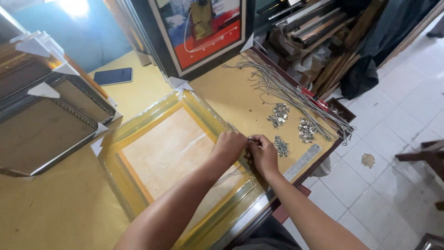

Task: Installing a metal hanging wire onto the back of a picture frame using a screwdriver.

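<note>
Both hands meet at the right edge of a yellow wooden frame [138, 134] wrapped in clear plastic, lying face down on the brown table [46, 213]: the left hand [229, 144] is curled with fingers pinched, the right hand [262, 155] pinches a small metal piece too tiny to make out. Just beyond the knuckles lie a steel ruler [303, 162], three heaps of small metal hangers [279, 115] and a bundle of grey cords [282, 85]. Farther off sit a dark phone [113, 76], stacked frames [46, 115] with white corner guards, cut off at the left, and a framed picture [203, 28].
</note>
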